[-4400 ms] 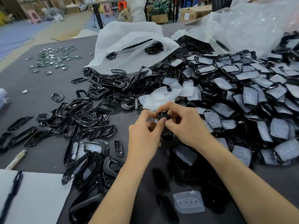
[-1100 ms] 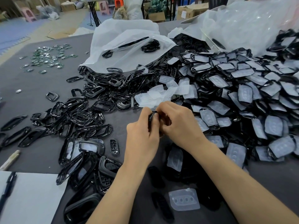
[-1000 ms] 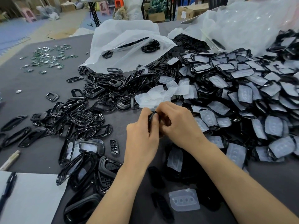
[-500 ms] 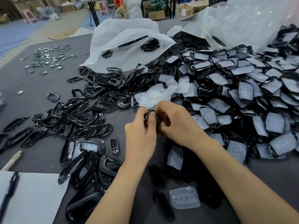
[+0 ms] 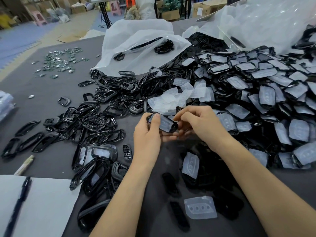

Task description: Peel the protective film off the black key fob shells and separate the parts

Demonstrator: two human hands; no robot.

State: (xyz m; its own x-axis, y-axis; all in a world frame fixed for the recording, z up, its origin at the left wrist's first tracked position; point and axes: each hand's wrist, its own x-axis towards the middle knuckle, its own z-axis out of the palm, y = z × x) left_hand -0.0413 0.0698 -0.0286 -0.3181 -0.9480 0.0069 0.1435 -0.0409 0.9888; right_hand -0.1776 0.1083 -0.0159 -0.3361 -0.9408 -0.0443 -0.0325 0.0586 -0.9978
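Shell (image 5: pixel 164 124), both ends under hands (image 5: pixel 146 134) (image 5: pixel 201 126)

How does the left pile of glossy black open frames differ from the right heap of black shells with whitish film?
The left pile of frames shows bare glossy black hollow rings; the right heap of shells is mostly covered by whitish film patches. The frame pile lies low and spread out; the shell heap is stacked higher and denser. Both rest on the grey table.

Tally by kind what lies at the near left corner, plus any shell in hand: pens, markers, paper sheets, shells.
Black pen: 1
Beige marker: 1
White paper sheet: 1
Key fob shell in the left hand: 1
Total: 4
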